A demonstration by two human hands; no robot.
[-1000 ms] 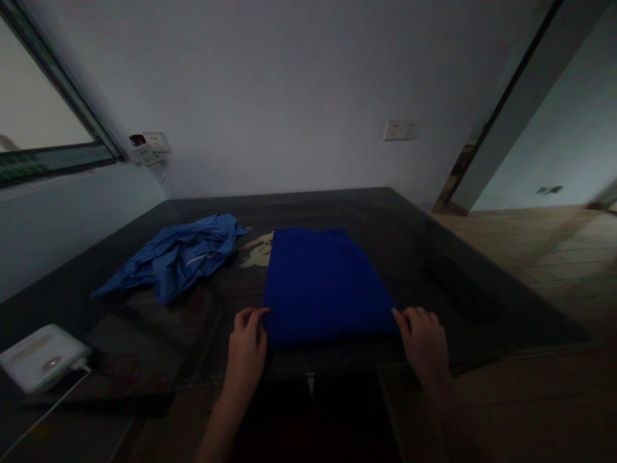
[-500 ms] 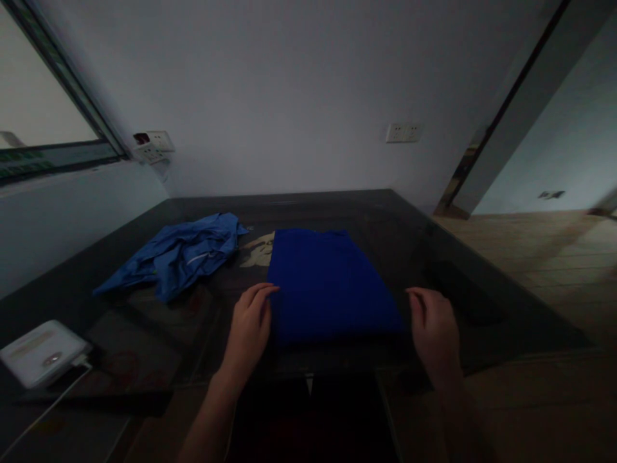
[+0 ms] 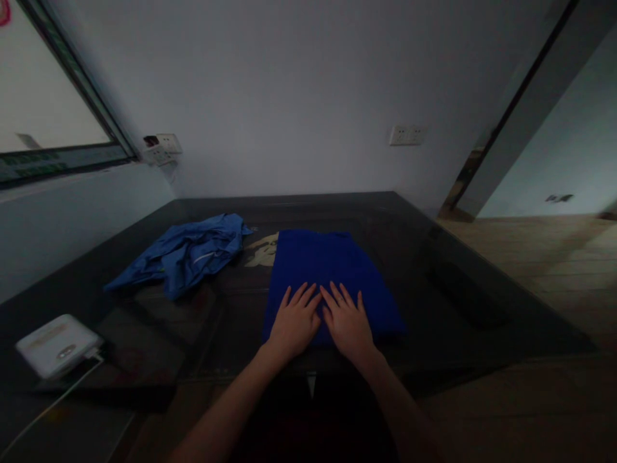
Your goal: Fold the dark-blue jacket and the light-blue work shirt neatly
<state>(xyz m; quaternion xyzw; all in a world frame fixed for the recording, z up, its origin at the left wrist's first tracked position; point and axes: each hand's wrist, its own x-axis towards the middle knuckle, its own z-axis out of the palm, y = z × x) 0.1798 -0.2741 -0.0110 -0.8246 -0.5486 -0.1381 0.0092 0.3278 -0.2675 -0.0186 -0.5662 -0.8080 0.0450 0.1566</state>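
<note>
"On the bench [image 3: 400, 257], what lies near the middle?"

"One blue cloth [image 3: 313, 257], smooth, straight ahead of the person, likely so both arms reach it equally well."

"What touches it?"

"Two hands, the left hand [image 3: 295, 321] and the right hand [image 3: 349, 325], side by side over its near half, palms down, opened flat, fingers spread, gripping nothing."

"Why so flat?"

"Probably to share the pressure evenly; a pinch would pucker it."

"And the rest, counted?"

"One crumpled garment [image 3: 193, 254] to the left, apart from the cloth, perhaps so the two don't tangle. One white box [image 3: 58, 346] at the front left, one cord [image 3: 53, 406] running from it. One pale patch [image 3: 264, 251] just beside the cloth; whether it's printed on the bench, I cannot tell."
</note>
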